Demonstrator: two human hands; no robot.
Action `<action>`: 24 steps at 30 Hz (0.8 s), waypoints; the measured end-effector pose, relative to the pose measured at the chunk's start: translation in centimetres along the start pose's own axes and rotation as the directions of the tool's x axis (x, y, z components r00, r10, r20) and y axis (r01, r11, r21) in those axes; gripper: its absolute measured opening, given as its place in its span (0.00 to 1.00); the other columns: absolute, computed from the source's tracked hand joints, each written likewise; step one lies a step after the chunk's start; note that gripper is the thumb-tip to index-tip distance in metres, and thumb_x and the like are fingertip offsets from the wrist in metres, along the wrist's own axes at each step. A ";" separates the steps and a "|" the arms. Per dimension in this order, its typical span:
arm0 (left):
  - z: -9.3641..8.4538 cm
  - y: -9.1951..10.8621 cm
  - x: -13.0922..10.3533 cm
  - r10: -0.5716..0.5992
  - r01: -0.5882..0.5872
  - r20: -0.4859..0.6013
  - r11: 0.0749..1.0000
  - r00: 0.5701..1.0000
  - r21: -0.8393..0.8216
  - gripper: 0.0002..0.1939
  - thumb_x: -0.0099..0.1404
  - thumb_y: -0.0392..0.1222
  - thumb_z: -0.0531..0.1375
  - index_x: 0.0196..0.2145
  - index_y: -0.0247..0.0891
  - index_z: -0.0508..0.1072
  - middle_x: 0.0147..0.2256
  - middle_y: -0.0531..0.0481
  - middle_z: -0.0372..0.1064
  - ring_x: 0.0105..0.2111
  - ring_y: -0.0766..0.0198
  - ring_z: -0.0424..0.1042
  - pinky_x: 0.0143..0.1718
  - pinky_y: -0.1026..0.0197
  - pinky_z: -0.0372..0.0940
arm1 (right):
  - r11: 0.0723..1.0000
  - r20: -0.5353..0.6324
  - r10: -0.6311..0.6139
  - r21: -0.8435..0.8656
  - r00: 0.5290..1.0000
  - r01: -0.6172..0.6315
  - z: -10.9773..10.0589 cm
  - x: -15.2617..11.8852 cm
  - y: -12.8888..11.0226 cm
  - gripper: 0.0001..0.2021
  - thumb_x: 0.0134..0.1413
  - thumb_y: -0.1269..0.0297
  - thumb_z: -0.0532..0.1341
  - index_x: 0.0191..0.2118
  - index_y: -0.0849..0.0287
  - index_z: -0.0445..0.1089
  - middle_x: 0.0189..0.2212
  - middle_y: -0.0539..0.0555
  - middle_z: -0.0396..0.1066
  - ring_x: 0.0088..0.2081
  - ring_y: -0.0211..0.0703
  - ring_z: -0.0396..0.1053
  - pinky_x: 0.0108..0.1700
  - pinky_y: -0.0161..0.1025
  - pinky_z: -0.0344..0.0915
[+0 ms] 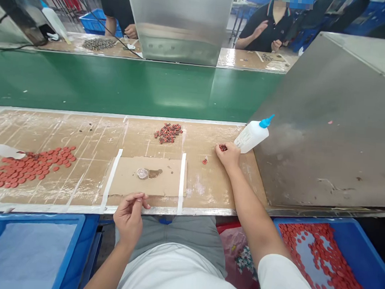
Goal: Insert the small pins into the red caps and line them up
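Red bits (223, 147) sit at the tip of the right hand (229, 156), on the worktop (215, 187) just beside the white bottle (252, 137). Its fingers are bent in close round them, but I cannot tell if any are pinched. Picking up bits looks like the step, and that calls for a small, soft pinch. One loose bit (205, 161) lies near, with a pile (168, 134) farther left. The left hand (129, 215) is curled by the card (163, 188); I cannot tell if it holds anything
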State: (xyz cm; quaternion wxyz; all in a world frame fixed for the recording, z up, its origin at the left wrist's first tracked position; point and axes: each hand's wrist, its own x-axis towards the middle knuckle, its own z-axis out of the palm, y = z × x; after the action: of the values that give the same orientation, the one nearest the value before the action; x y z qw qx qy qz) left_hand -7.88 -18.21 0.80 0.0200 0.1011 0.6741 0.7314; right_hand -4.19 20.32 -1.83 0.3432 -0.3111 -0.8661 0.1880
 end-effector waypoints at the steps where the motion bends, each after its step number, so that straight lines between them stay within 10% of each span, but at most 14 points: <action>1: 0.1 0.0 -0.1 -0.011 0.011 -0.012 1.000 1.000 -0.004 0.05 0.62 0.40 0.61 0.35 0.37 0.73 0.31 0.52 0.72 0.23 0.70 0.68 0.28 0.62 0.66 | 1.000 -0.007 0.018 0.010 1.000 -0.018 -0.2 0.0 -0.1 0.12 0.52 0.58 0.58 0.26 0.60 0.72 0.27 0.57 0.74 0.31 0.46 0.69 0.37 0.40 0.64; 5: 0.3 0.0 -0.8 -0.040 0.040 -0.039 0.999 0.998 -0.013 0.05 0.61 0.41 0.61 0.35 0.37 0.73 0.31 0.52 0.72 0.23 0.70 0.68 0.28 0.62 0.66 | 0.971 0.001 0.185 0.156 0.983 -0.183 -0.9 0.0 -0.9 0.12 0.49 0.56 0.61 0.24 0.60 0.72 0.22 0.53 0.73 0.26 0.43 0.68 0.33 0.39 0.63; 10: 0.1 0.1 -1.6 -0.082 0.079 -0.082 0.996 0.993 -0.040 0.06 0.61 0.42 0.61 0.35 0.37 0.72 0.30 0.52 0.71 0.22 0.71 0.67 0.27 0.63 0.65 | 0.683 0.200 0.450 0.550 0.870 -0.480 -1.6 0.1 -2.6 0.14 0.41 0.53 0.65 0.22 0.60 0.70 0.16 0.48 0.66 0.20 0.36 0.60 0.23 0.34 0.56; 18: -1.5 -0.3 -2.0 -0.077 0.068 -0.150 0.996 0.986 -0.066 0.06 0.61 0.40 0.61 0.35 0.36 0.72 0.31 0.52 0.72 0.22 0.71 0.67 0.27 0.63 0.64 | 0.410 0.400 0.460 0.696 0.793 -0.589 -4.1 0.3 -5.6 0.16 0.37 0.52 0.67 0.22 0.58 0.63 0.18 0.47 0.62 0.18 0.30 0.56 0.16 0.30 0.49; 24: -2.8 -0.6 -2.5 -0.082 0.065 -0.242 0.995 0.967 -0.079 0.07 0.60 0.40 0.61 0.36 0.35 0.73 0.30 0.51 0.72 0.23 0.71 0.68 0.27 0.64 0.64 | 0.302 0.596 0.283 0.688 0.751 -0.660 -6.7 0.8 -12.8 0.19 0.33 0.54 0.72 0.20 0.59 0.62 0.16 0.45 0.59 0.16 0.28 0.53 0.14 0.28 0.45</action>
State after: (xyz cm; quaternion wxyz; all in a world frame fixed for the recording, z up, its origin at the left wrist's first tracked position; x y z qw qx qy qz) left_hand -6.02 -21.31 -0.26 -0.0327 -0.0157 0.6487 0.7602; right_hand -5.18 12.20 10.10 0.2111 -0.2945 -0.5545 0.7492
